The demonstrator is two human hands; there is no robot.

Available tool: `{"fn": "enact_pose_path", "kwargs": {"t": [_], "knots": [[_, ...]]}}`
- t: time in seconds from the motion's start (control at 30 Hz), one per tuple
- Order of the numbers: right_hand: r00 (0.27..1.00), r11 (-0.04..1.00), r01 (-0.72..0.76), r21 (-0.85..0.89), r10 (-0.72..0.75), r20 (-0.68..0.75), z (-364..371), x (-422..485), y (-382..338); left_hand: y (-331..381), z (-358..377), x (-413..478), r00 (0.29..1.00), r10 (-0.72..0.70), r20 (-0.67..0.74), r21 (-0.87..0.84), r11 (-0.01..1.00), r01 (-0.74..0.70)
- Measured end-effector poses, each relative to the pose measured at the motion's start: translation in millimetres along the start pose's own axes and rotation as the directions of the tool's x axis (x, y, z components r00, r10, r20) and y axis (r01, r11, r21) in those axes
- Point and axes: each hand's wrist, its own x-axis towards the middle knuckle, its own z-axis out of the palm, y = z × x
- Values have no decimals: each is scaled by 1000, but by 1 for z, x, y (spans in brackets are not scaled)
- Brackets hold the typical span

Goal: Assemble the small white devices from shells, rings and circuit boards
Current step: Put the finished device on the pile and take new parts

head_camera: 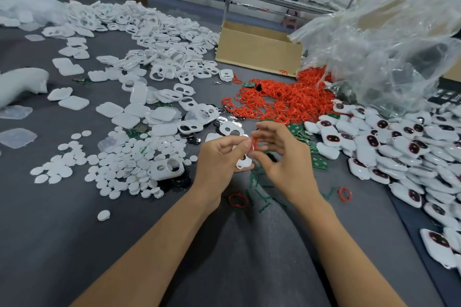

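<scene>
Glossy white plastic shells point(159, 40) and thin red rubbery rings point(279, 99) lie heaped on a table point(62, 244) covered in matt grey cloth, beside a plain brown cardboard box point(259, 55), a crinkled clear plastic bag point(389, 50) and green circuit boards point(301, 132).

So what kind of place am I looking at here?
Most likely a small factory's hand-assembly bench: loose heaps of white shells, a pile of red rings, a mound of finished white devices, and a cardboard carton on a grey worktable.
</scene>
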Motion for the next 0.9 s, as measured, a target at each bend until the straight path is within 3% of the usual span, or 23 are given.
{"fn": "enact_pose_path", "kwargs": {"t": [0.33,0.63,0.9], "knots": [[999,997,19,79,-17,-28,-3,-2,0,0,1,-1,1000,22,-3,-24,999,-22],[997,998,70,7,-70,20,-7,-2,-1,1,2,-3,998,53,-39,-5,999,-53],[995,988,75,-133,-83,-58,-6,-3,-4,-2,4,-4,992,34,121,15,999,-36]]}}
